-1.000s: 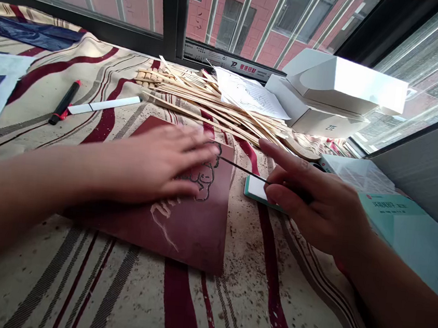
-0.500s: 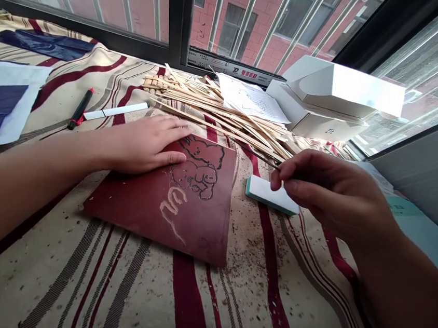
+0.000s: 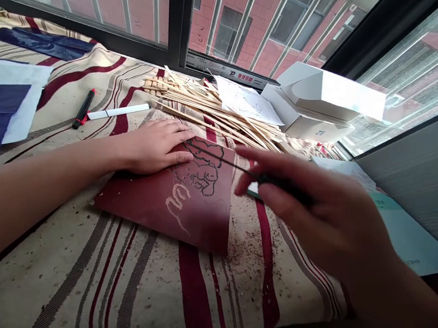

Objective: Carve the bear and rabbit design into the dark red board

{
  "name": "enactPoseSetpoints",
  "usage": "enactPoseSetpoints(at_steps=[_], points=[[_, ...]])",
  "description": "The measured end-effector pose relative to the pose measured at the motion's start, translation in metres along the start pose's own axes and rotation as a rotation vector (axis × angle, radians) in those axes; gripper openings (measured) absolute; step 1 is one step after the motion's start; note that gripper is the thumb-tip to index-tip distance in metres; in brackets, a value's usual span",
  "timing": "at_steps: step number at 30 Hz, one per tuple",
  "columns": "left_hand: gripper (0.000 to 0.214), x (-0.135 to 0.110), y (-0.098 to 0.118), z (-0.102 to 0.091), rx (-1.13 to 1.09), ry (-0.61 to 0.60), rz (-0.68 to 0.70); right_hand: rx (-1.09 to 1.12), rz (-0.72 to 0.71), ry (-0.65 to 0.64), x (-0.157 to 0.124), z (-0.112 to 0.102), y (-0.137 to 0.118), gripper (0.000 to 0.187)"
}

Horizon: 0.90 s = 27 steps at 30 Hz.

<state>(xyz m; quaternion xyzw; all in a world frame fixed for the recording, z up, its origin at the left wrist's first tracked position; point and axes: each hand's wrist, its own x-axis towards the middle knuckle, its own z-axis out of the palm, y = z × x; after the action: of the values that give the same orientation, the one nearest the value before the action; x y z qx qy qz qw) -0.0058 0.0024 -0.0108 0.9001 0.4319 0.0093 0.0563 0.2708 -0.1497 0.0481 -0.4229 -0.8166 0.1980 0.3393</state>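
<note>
Dark red linoleum block (image 3: 193, 224) | flat on striped cloth (image 3: 35, 270) | black-outlined animal figures (image 3: 198, 169), pale gouged strokes (image 3: 175, 201) at lower left | left hand (image 3: 152, 146) spread on upper-left edge | right hand (image 3: 316, 210) gripping thin black carving tool (image 3: 275, 181) above block

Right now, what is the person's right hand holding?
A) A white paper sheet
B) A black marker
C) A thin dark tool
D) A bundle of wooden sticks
C: the right hand pinches a thin dark tool between its fingers, with the tool's tip reaching over the dark red carved sheet.
</note>
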Motion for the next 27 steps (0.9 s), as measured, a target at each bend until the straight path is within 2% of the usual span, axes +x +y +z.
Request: enactPoseSetpoints(at_steps=[2,4,7,9,13,18,23,27], points=[[0.084,0.001,0.001,0.000,0.009,-0.009,-0.003,-0.186,-0.048,-0.035,-0.020,0.007,-0.014,0.043],[0.085,0.001,0.001,0.001,0.014,-0.014,-0.001,-0.276,-0.082,-0.127,-0.045,0.013,-0.023,0.049],[0.084,0.003,0.000,0.001,0.010,-0.012,0.006,-0.343,-0.165,-0.132,-0.077,0.019,-0.026,0.054],[0.084,0.003,0.000,0.000,0.010,-0.011,0.008,-0.390,-0.156,-0.170,-0.088,0.021,-0.025,0.053],[0.084,0.004,-0.001,0.001,0.019,-0.021,0.007,-0.435,-0.104,-0.222,-0.093,0.020,-0.026,0.052],[0.084,0.004,-0.001,0.003,0.022,-0.006,0.015,-0.481,-0.152,-0.215,-0.089,0.023,-0.029,0.052],[0.082,0.004,0.000,0.002,0.030,-0.014,0.001,-0.634,-0.237,-0.240,-0.086,0.037,-0.039,0.050],[0.082,0.003,0.003,0.000,0.039,-0.049,-0.020,-0.706,-0.231,-0.195,-0.085,0.049,-0.049,0.050]])
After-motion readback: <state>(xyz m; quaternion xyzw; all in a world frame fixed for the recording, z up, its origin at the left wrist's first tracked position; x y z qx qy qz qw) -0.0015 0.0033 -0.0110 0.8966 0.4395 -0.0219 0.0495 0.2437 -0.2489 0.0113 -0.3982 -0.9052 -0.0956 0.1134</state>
